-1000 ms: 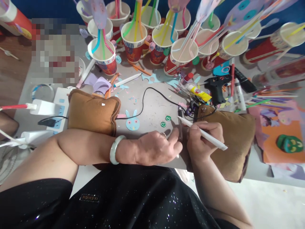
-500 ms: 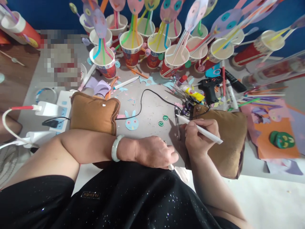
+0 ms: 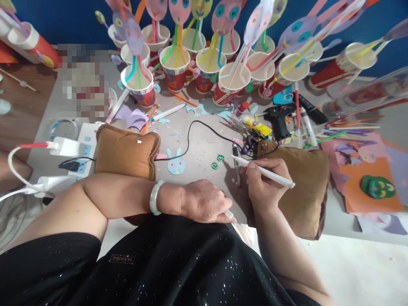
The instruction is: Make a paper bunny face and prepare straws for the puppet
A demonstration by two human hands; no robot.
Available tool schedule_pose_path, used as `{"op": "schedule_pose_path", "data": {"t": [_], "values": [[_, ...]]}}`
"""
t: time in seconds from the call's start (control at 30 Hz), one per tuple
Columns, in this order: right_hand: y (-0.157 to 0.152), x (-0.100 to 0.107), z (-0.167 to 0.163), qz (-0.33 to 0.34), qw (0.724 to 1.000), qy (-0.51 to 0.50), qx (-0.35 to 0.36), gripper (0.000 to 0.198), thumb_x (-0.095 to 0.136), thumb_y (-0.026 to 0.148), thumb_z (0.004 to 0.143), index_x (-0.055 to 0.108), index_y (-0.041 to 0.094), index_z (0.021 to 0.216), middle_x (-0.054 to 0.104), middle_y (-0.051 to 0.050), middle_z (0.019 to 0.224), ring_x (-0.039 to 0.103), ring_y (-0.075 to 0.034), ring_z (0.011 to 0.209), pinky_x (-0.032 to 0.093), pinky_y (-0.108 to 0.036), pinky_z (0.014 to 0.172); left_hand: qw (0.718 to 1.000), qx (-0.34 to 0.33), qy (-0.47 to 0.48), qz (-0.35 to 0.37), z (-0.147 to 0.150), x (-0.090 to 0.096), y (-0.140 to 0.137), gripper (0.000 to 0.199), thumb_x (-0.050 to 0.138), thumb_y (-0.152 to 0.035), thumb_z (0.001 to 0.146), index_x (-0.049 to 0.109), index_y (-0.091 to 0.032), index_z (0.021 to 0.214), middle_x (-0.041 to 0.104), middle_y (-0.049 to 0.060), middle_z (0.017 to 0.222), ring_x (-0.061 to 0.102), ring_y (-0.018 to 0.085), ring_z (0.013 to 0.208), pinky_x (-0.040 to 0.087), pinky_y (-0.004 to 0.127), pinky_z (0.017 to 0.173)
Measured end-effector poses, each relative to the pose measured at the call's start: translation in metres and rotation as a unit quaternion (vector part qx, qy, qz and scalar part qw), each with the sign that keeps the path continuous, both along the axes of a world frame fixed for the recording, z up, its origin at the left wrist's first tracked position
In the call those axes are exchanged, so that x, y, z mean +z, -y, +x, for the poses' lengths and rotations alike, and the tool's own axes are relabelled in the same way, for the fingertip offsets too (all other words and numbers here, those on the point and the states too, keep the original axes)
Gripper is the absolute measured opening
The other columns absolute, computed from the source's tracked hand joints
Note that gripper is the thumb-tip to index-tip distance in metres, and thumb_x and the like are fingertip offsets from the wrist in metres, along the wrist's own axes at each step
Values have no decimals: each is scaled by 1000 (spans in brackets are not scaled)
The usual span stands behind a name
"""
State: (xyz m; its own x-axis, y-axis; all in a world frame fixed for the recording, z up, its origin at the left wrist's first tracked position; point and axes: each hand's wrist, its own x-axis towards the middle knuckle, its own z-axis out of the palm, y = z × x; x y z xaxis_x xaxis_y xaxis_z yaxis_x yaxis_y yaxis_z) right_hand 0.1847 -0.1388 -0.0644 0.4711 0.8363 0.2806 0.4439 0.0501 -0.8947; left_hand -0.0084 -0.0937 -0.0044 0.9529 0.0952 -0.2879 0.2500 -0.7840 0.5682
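My right hand (image 3: 269, 182) is closed around a white marker pen (image 3: 276, 176), its tip pointing left above the grey table. Below and to the left, my left hand (image 3: 204, 202) is curled, knuckles up, with a small white piece like a pen cap (image 3: 228, 214) between its fingers. Two small green paper discs with light heart-like marks lie beyond the hands, a nearer disc (image 3: 214, 165) and a farther disc (image 3: 220, 158). A blue paper rabbit face (image 3: 176, 165) rests flat to the left of them. A clear pen with a black end (image 3: 236, 163) lies beside my right hand.
Brown cushions flank the work area, a left cushion (image 3: 127, 151) and a right cushion (image 3: 295, 187). A black cable (image 3: 188, 138) runs between them. Red paper cups (image 3: 231, 83) with straw figures line the back. A glue gun (image 3: 278, 119) and power strip (image 3: 91, 134) are nearby.
The marker in my right hand has shifted slightly left and its tip a little down. My left fingers have moved a little, and more of the white piece shows now.
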Motion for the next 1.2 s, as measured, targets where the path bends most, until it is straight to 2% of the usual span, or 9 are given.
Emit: {"op": "schedule_pose_path", "data": {"t": [0.17,0.27,0.37,0.5,0.57,0.67,1.03,1.1,1.2], "values": [[-5,13,0,1,979,-192,66,17,81,34,87,67,23,87,55,9,51,46,-9,39,45,-25,45,996,80,-7,-47,-2,-7,2,55,42,-56,108,71,-17,83,76,7,78,69,18,70,41,32,66],[-7,16,2,9,969,-236,75,22,81,38,87,65,23,84,55,9,52,45,-8,38,48,-25,45,995,87,11,-48,-3,-12,3,52,43,-53,108,72,-17,82,76,7,77,68,18,71,42,31,68],[-6,15,1,9,980,-188,69,21,78,39,90,64,23,86,56,8,54,48,-9,39,46,-25,44,995,94,17,-29,-3,-13,3,49,47,-51,107,72,-17,83,76,7,77,68,19,70,41,32,67],[-2,8,-3,2,999,-29,35,15,75,35,91,67,22,88,62,4,60,60,-15,48,47,-29,46,996,83,-5,-14,-2,-8,2,50,49,-54,106,72,-16,82,74,5,72,67,18,65,39,31,63],[-1,6,-5,-3,999,41,28,14,74,34,90,68,22,88,66,1,65,63,-16,53,48,-30,48,998,69,-10,-3,-1,-5,1,52,47,-54,106,73,-16,82,74,6,71,68,18,65,39,31,63],[-1,8,-8,-18,995,89,40,10,74,30,89,68,22,86,70,0,69,66,-16,57,51,-30,53,998,57,-2,13,-1,-4,2,52,45,-53,107,74,-16,85,75,7,72,69,19,66,40,31,63],[-4,13,-13,-29,992,113,56,9,73,29,90,69,21,86,71,0,69,65,-16,58,51,-30,55,997,69,-28,-19,-1,-2,2,50,46,-53,107,76,-15,93,79,10,82,73,23,74,42,32,64],[-4,11,-12,-27,994,92,50,10,74,30,90,68,22,86,70,0,69,65,-16,57,51,-30,55,997,70,-30,-28,0,-3,2,51,46,-54,107,75,-15,92,79,10,81,72,22,73,42,32,64],[-6,9,-6,-5,998,0,58,15,69,33,94,60,25,85,61,4,59,57,-15,46,47,-31,46,994,81,-30,-64,0,-5,2,51,45,-54,107,73,-17,86,76,7,76,68,18,67,41,30,64]]}}
